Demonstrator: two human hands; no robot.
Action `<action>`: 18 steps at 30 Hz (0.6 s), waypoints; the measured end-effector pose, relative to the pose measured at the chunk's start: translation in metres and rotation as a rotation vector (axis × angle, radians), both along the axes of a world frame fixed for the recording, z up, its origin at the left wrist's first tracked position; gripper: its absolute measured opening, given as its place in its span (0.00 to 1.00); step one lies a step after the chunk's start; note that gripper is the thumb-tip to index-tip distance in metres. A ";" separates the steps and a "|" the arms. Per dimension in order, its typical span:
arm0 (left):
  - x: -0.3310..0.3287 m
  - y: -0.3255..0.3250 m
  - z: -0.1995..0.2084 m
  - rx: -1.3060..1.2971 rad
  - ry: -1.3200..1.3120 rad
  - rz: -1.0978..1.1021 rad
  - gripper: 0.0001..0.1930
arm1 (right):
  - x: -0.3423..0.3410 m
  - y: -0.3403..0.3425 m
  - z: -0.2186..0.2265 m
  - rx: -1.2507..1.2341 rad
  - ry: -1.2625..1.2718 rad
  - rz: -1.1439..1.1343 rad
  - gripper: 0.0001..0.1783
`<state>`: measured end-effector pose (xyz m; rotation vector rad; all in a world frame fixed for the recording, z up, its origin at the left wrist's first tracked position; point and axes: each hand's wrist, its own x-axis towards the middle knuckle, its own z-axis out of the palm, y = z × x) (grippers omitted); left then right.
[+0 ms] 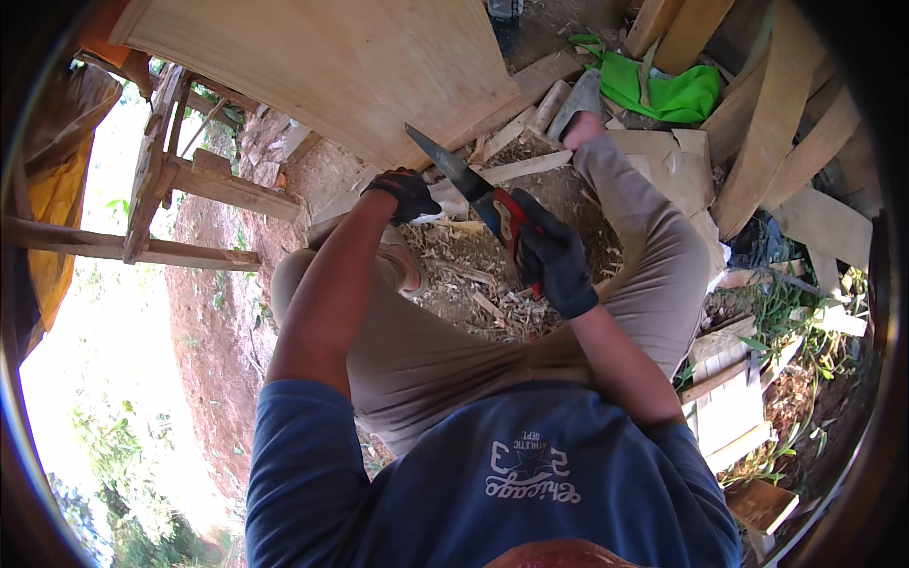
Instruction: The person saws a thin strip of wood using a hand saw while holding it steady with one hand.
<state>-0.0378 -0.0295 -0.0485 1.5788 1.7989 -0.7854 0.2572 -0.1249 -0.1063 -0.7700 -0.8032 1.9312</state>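
Observation:
My right hand (554, 254), in a dark glove, grips the red and black handle of a handsaw (456, 168). The saw's bare blade slants up and to the left, its tip in front of the large wooden panel. To the left of the blade, my left hand (405, 195), also gloved, is curled over a pale wooden strip (530, 168) that runs off to the right between my legs. The glove hides where its fingers meet the wood. Blade and strip overlap in view; whether they touch I cannot tell.
A large pale panel (322, 57) stands ahead. Wood shavings and scraps (492, 303) cover the ground between my legs. A wooden frame (222, 189) is at left. Planks (772, 123) lean at right, near a bright green cloth (658, 90). Stacked boards (729, 398) lie beside my right leg.

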 end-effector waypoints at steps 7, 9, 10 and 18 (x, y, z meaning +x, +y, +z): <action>-0.012 0.006 -0.010 0.003 -0.124 0.050 0.26 | 0.004 -0.005 0.010 -0.019 -0.086 -0.029 0.26; -0.008 0.008 -0.009 -0.037 -0.051 0.034 0.26 | 0.011 -0.009 0.014 -0.018 -0.092 -0.034 0.26; -0.007 0.008 -0.010 -0.057 -0.018 0.029 0.26 | 0.022 -0.014 0.014 -0.018 -0.085 -0.010 0.27; -0.015 0.008 -0.013 -0.060 -0.091 0.111 0.26 | 0.073 -0.062 0.036 0.004 -0.136 0.069 0.28</action>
